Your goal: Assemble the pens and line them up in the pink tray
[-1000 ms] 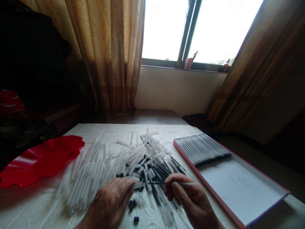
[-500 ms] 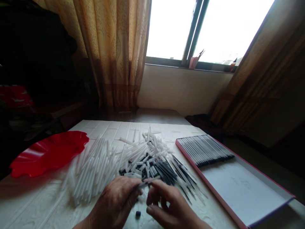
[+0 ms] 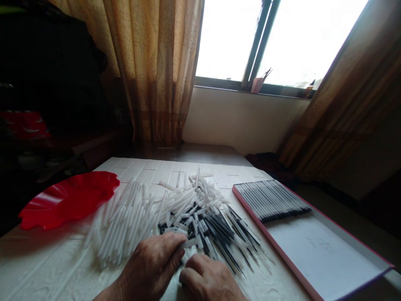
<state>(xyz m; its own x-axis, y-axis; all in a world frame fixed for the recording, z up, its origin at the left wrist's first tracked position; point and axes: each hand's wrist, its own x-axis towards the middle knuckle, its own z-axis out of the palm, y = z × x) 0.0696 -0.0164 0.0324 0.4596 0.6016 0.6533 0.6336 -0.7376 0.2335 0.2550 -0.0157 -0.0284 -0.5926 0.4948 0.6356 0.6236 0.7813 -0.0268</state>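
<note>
Pinching short translucent plastic piece (image 3: 189, 243) in left hand (image 3: 153, 260) over white counter (image 3: 59, 267); curling right hand (image 3: 209, 276), with hidden grip contents. Surrounded by clear plastic tubes (image 3: 120, 230) leftward, slim black rods (image 3: 219, 233) ahead, pink-edged white box (image 3: 328, 255) rightward.

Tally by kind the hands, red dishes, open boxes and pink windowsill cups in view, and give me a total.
Hands: 2 (left hand, right hand)
Red dish: 1
Open box: 1
Pink cup on the windowsill: 1
Total: 5
</note>
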